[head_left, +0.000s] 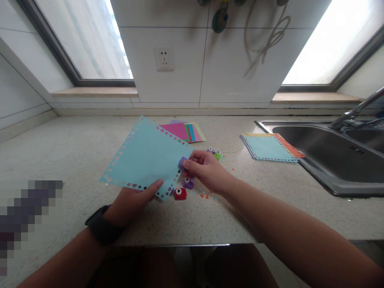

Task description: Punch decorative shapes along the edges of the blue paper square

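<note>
A light blue sheet of paper [147, 152], with small shapes punched along its edges, is tilted above the counter. My left hand [139, 196] grips its lower edge, thumb on top and fingers underneath. At the sheet's right edge my right hand [202, 168] is closed on a purple craft punch [183, 162]. Just below lie another purple punch [189, 183] and a red punch [180, 194]. A green punch [217, 155] and a further purple one [210, 150] sit beyond my right hand. Punched-out paper bits [204, 196] are scattered near them.
Coloured paper sheets [175, 131] lie behind the blue sheet, partly covered by it. A stack of punched sheets [267, 147] rests at the right, overlapping the rim of the steel sink [324, 156]. A tiled wall with a socket [164, 59] stands behind the counter [75, 160].
</note>
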Available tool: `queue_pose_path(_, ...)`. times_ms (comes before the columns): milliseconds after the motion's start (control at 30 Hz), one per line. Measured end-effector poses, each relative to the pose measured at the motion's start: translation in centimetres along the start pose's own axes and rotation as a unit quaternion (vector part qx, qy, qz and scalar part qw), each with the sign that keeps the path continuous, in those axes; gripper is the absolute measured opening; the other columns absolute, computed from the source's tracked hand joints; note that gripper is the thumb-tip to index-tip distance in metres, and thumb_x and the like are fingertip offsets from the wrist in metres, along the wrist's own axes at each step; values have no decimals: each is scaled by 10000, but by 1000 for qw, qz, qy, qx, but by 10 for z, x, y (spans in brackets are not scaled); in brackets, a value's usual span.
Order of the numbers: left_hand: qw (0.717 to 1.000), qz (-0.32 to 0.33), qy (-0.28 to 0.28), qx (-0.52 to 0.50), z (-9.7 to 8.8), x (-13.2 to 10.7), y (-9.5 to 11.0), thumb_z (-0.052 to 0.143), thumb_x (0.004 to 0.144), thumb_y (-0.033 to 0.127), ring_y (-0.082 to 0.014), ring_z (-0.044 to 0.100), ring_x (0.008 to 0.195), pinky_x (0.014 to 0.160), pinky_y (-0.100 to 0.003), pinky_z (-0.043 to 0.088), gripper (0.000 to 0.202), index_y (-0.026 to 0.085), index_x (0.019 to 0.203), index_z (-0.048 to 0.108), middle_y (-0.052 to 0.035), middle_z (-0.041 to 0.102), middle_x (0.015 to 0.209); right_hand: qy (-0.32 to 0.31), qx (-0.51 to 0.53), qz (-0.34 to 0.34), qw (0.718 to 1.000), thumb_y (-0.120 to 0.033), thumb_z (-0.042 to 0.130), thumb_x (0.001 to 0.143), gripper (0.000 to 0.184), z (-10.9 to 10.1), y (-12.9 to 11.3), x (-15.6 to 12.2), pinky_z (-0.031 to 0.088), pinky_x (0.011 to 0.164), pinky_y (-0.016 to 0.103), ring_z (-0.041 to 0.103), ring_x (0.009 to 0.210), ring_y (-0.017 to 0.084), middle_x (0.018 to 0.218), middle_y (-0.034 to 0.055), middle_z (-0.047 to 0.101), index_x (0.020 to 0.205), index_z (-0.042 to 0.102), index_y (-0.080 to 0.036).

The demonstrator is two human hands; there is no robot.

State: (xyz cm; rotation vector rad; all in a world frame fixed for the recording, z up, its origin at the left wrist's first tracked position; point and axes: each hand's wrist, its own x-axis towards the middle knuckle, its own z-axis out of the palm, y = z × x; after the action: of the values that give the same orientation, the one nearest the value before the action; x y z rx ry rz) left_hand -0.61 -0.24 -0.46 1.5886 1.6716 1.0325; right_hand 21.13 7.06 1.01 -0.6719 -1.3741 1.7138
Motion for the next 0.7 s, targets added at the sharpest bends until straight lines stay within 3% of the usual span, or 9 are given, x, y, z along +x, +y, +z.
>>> queue_pose_path(200,1000,8,-10,-8,1,0,-1,640,794,501,-314,689,1055,1108,-468,430,330,250,988,733,-54,798,879,5,-1,-8,1000,-417,823,734,330,2,1,-1,452,534,250,571,562,104,688,-13,619,848,651,-159)
queue_pose_path(433,1000,-3,-5,1,-1,-1,0,641,797,497,-312,670,1110,1118,-448,420,296,250,933,732,-55,797,968,-9,14,-2,1000,-394,811,751,297,0,-1,0,463,554,251,594,584,110,694,-13,618,812,630,-166)
queue_pose_path(567,999,-21,-6,-28,-1,-1,4,654,789,476,-276,715,951,982,-382,527,260,243,892,705,-35,796,961,-8,29,4,1000,-382,788,774,279,-3,-5,0,452,552,246,597,594,115,673,-13,617,766,594,-183)
queue_pose_path(700,998,-52,-13,-31,-2,-1,3,645,786,492,-241,679,657,745,-364,573,279,250,653,604,-7,723,647,30,41,2,999,-379,786,762,261,-7,-9,1,441,546,249,590,597,111,732,-1,644,819,629,-179)
